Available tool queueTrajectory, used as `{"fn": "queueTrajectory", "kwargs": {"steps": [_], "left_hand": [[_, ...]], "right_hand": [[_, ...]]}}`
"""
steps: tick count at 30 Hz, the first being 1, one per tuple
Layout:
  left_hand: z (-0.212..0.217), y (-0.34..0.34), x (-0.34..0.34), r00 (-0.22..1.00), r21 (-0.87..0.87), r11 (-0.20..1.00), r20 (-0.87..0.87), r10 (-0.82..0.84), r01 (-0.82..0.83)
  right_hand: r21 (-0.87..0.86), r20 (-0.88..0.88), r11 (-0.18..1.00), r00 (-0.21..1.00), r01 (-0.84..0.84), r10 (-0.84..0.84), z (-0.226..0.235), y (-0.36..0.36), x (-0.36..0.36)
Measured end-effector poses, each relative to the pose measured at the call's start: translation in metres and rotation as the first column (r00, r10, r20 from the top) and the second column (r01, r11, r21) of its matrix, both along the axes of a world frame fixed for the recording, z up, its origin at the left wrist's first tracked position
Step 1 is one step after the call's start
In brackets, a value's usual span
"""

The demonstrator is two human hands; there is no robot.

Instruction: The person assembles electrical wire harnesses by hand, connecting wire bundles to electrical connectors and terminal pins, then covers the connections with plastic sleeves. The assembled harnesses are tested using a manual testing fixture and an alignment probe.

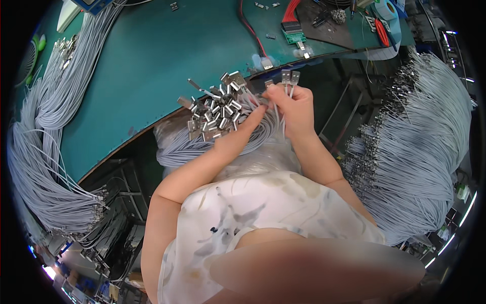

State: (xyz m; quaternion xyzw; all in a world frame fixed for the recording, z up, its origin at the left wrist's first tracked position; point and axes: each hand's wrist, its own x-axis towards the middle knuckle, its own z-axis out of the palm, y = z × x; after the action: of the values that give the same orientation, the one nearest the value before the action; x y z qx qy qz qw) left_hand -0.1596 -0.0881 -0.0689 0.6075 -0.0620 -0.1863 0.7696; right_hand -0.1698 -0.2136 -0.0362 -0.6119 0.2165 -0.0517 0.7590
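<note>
Fingers [280, 99] of your right hand [293, 109] pinched two metal-tipped cables [290, 77] while your left hand [243, 127] reached into the connector bundle [215, 109], sorting.

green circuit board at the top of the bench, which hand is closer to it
Right. The right hand sits just below the green circuit board, holding grey cables; the left hand is lower and further left.

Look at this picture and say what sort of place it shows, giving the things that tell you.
Probably a cable assembly workshop. Big bundles of grey cables hang beside a green workbench, a small circuit board lies on it, and the right hand and left hand sort cables with metal plugs.
</note>
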Motion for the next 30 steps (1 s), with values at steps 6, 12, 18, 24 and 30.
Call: {"fn": "queueTrajectory", "kwargs": {"steps": [6,12,18,24,30], "left_hand": [[0.006,-0.007,-0.001,0.993,-0.019,0.997,-0.082,0.079,-0.081],[0.011,-0.004,0.005,0.999,0.003,1.0,-0.029,0.027,-0.027],[0.01,-0.005,0.006,0.994,0.066,0.998,0.111,-0.022,0.015],[0.017,0.0,0.013,0.953,0.077,0.977,0.215,-0.213,0.2],[0.011,0.002,0.008,0.993,-0.068,0.991,-0.012,-0.116,0.115]], "right_hand": [[0.133,-0.018,0.989,0.998,0.057,-0.055,-0.004,-0.008,0.014],[0.2,0.013,0.976,0.996,0.089,-0.094,-0.005,-0.006,0.016],[0.347,-0.013,0.938,1.0,0.006,-0.002,0.003,-0.001,0.018],[0.288,-0.067,0.957,0.997,-0.007,0.027,0.004,-0.001,0.005],[0.22,-0.05,0.976,0.999,0.003,0.008,-0.004,-0.011,0.014]]}}
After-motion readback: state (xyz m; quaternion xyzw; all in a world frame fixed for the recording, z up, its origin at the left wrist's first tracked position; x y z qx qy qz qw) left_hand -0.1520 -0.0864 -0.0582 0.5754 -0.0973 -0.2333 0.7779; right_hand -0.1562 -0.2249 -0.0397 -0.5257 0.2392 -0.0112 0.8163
